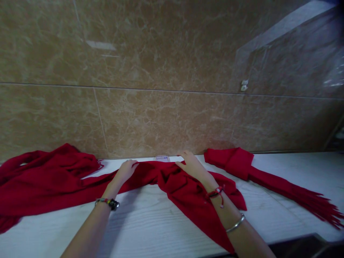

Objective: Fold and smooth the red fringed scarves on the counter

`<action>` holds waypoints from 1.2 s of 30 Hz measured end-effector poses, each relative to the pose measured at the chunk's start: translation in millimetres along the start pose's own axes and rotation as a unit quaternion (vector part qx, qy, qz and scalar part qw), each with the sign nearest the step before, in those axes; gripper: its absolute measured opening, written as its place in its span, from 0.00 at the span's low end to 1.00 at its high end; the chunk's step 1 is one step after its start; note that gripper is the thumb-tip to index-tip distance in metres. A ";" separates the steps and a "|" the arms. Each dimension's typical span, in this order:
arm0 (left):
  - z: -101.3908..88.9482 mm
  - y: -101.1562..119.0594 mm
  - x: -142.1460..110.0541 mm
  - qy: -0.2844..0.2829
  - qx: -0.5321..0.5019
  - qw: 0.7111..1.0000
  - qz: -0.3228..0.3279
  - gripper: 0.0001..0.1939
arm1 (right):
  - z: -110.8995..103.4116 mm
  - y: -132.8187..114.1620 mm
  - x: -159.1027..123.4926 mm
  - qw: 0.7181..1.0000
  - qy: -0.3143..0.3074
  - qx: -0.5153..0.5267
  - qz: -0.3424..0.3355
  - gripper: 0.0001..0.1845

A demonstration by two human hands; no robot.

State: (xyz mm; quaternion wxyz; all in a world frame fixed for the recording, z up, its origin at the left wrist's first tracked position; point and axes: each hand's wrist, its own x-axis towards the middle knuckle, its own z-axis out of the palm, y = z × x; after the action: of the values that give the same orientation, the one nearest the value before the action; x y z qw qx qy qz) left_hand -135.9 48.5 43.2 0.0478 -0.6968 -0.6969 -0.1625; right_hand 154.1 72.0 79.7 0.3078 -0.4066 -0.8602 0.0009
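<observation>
A long red scarf (147, 173) lies across the white surface, bunched and creased near its middle. My left hand (125, 172) grips its upper edge, the fingertips partly hidden by the cloth. Over the creased part is my right hand (192, 167), thumb and fingers apart, the thumb touching the fabric. One loose end of the cloth hangs toward me beneath my right forearm. To the right rests another red scarf (239, 163), folded into a knot-like bundle with a fringed tail.
A heap of red cloth (61, 161) lies at the left, running into the scarf. Behind the white wood-grain table (134, 225) stands a brown marbled tile wall (161, 122). A small pale card or label (162, 158) sits against the wall. A dark object (298, 247) is at the lower right.
</observation>
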 end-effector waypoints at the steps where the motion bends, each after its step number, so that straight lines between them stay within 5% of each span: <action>1: -9.1 6.3 -0.6 0.009 -0.007 1.000 0.020 0.15 | 4.3 -7.2 1.7 1.000 0.009 0.016 -0.019 0.19; 5: -46.7 43.7 -10.8 0.022 -0.059 0.989 0.131 0.15 | 22.3 -43.6 6.7 0.993 0.023 0.087 -0.077 0.30; 9: -74.9 71.1 -27.0 0.037 -0.081 0.984 0.152 0.15 | 26.2 -72.0 13.9 0.985 0.007 0.153 -0.080 0.14; 12: -86.8 72.3 -33.9 0.048 -0.069 0.988 0.131 0.14 | 16.0 -74.8 19.8 0.978 0.026 0.203 -0.042 0.13; 17: -93.1 59.9 -37.3 0.033 -0.097 0.986 0.132 0.14 | -8.9 -46.2 24.6 0.947 0.086 0.310 -0.022 0.09; 23: -98.7 52.2 -39.4 0.003 -0.141 0.980 0.143 0.15 | -18.1 23.2 21.8 0.836 0.248 0.456 0.178 0.10; 25: -98.3 51.6 -39.0 -0.004 -0.142 0.981 0.134 0.15 | -19.3 39.8 18.3 0.820 0.290 0.439 0.224 0.12; 28: -94.6 56.1 -37.9 0.005 -0.143 0.982 0.127 0.14 | -23.5 38.2 10.9 0.889 0.285 0.315 0.173 0.14; 31: -92.1 69.1 -38.2 0.005 -0.158 0.978 0.134 0.12 | -25.2 4.7 1.9 0.963 0.175 0.203 -0.014 0.18; 33: -92.6 80.6 -39.6 0.001 -0.181 0.972 0.148 0.11 | -21.8 -24.7 -3.6 0.973 0.069 0.191 -0.111 0.22; 36: -94.4 95.8 -41.8 0.003 -0.222 0.959 0.179 0.09 | -13.0 -58.4 -7.4 0.973 0.004 0.188 -0.136 0.22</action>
State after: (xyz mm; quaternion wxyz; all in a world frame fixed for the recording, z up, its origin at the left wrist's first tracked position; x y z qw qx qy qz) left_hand -55.4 -21.4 135.3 -0.0778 -0.8025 -0.5073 -0.3042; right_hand 123.7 24.5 101.1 0.3791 -0.2205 -0.8908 0.1189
